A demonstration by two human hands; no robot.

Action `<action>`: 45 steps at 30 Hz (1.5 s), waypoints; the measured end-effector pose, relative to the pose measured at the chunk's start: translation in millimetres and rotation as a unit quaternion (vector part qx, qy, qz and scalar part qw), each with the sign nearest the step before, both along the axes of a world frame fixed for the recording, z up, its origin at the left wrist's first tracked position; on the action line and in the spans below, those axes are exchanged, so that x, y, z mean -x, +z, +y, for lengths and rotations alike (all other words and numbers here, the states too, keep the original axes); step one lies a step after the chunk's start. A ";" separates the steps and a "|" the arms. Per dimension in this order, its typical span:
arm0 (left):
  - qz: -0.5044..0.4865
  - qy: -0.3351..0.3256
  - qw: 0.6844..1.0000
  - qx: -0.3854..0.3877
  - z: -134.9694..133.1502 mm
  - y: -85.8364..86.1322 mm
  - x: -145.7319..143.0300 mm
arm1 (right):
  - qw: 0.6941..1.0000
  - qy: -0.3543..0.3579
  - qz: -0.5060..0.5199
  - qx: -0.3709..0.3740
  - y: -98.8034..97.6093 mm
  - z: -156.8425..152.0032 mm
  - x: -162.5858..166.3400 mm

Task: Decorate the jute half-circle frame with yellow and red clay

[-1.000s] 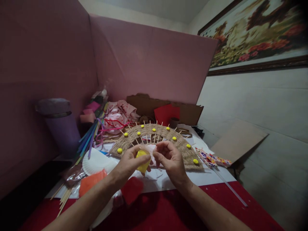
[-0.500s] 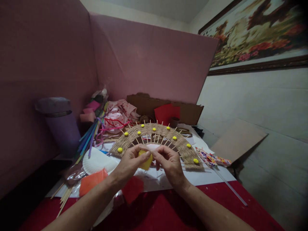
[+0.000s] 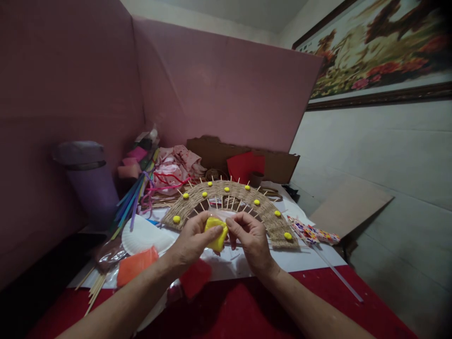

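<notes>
The yellow packet (image 3: 216, 242) has tipped up in my left fingers (image 3: 211, 233), my right fingers (image 3: 236, 228) pinching its edge, apparently working the wrapper (image 3: 219, 214).

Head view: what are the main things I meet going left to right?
Tall purple cylindrical container → white fluted half-round plate → left hand → squarish yellow clay-like lump → right hand → multicoloured patterned narrow bundle.

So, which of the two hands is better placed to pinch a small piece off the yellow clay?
Probably the right hand: its fingertips are at or just beside the edge of the yellow clay, while the left hand grips it, thumb across the front.
</notes>
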State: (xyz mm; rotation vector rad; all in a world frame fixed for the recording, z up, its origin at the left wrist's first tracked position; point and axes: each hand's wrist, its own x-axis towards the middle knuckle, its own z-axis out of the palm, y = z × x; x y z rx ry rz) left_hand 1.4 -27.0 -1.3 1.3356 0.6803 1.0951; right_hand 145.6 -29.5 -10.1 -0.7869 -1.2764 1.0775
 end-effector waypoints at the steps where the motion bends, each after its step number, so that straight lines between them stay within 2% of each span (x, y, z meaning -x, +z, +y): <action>1: -0.003 -0.002 1.000 0.001 0.0 -0.2 -0.1 | 1.000 0.001 0.001 0.000 0.3 -0.2 -0.1; 11: 0.046 -0.034 0.997 0.044 -2.9 2.2 1.0 | 0.998 -0.010 -0.049 -0.040 -2.6 -1.5 -1.9; 17: 0.010 0.027 0.999 0.021 -0.4 6.0 3.8 | 0.998 -0.019 -0.047 -0.046 -0.4 0.7 -2.5; 20: -0.012 0.036 0.999 0.034 0.8 8.4 6.1 | 0.997 -0.016 -0.058 -0.049 0.8 -1.0 -3.0; 24: -0.003 0.042 0.999 0.033 -0.3 10.2 7.7 | 0.997 -0.013 -0.056 -0.047 2.9 -3.9 -3.9; 30: 0.027 0.097 0.995 0.004 1.2 8.6 11.9 | 0.997 -0.015 -0.065 -0.045 5.8 -3.6 -3.5; 45: 0.017 0.107 0.994 0.025 2.8 9.0 10.0 | 0.997 0.010 -0.060 -0.043 4.3 -2.5 -2.5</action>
